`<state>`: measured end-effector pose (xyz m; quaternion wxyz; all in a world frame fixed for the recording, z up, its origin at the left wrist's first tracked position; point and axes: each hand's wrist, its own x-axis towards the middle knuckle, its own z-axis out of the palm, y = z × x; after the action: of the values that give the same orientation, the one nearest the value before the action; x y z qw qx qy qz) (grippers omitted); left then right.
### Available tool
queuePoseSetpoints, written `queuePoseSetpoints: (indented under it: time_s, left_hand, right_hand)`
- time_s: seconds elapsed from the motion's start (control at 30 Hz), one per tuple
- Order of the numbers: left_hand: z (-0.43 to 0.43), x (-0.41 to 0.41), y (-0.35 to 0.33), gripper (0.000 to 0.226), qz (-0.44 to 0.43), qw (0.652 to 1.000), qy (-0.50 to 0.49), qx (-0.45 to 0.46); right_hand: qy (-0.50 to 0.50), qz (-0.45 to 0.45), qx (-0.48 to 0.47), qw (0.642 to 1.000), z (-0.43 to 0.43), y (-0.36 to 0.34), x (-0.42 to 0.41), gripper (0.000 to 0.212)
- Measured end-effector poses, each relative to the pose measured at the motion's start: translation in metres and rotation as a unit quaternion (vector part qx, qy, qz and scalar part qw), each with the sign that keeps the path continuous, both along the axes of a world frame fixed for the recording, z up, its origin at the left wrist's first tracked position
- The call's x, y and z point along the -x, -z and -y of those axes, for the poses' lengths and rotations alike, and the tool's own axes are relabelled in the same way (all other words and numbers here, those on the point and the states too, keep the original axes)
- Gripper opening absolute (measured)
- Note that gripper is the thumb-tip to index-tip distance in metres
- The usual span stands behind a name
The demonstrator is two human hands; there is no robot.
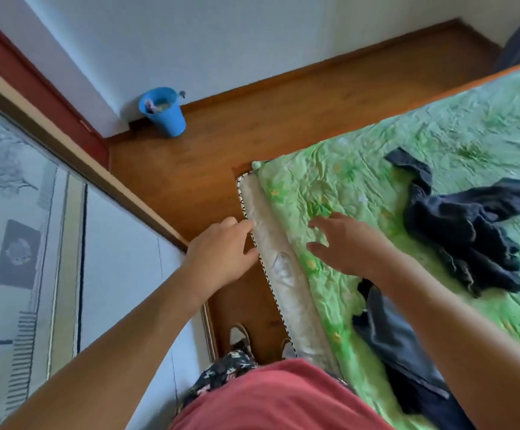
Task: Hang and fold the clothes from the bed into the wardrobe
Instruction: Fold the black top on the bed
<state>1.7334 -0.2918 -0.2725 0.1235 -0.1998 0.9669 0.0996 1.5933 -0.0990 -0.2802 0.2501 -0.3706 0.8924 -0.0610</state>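
Note:
Two dark navy garments lie on the bed's green quilt (330, 187). One crumpled garment (463, 231) is spread at the right. A second dark garment (398, 342) lies near the bed's front edge, partly under my right forearm. My right hand (342, 243) hovers over the quilt with fingers spread, holding nothing. Beside the mattress edge (271, 252), my left hand (221, 256) is relaxed and empty, its fingertips at the edge. The wardrobe's sliding door (29, 243), pale with a tree print, stands at the left.
A blue bucket (164, 111) stands on the wooden floor (209, 169) by the white wall. My feet (240, 336) are in the narrow strip of floor between wardrobe and bed. A dark curtain hangs at the far top right.

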Motion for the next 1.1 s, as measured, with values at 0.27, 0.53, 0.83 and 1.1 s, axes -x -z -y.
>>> queuePoseSetpoints:
  time_s: [0.27, 0.53, 0.83, 1.1]
  left_hand:
    - [-0.038, 0.137, 0.021, 0.053, 0.033, 0.959, 0.28, -0.021]
    - [-0.093, 0.196, 0.039, 0.054, 0.021, 0.868, 0.494, -0.05]
    - [-0.179, 0.182, 0.07, 0.034, 0.054, 0.787, 0.613, -0.053]
    - [-0.24, 0.173, 0.098, 0.034, 0.083, 0.785, 0.614, -0.015]
  right_hand:
    - [0.276, -0.007, -0.043, 0.96, -0.097, 0.014, 0.013, 0.048]
    - [0.515, 0.022, -0.056, 0.855, -0.157, 0.019, -0.047, 0.045]
    - [0.627, 0.041, -0.074, 0.774, -0.208, 0.034, -0.126, 0.052]
    - [0.622, 0.071, -0.06, 0.778, -0.281, 0.074, -0.128, 0.051]
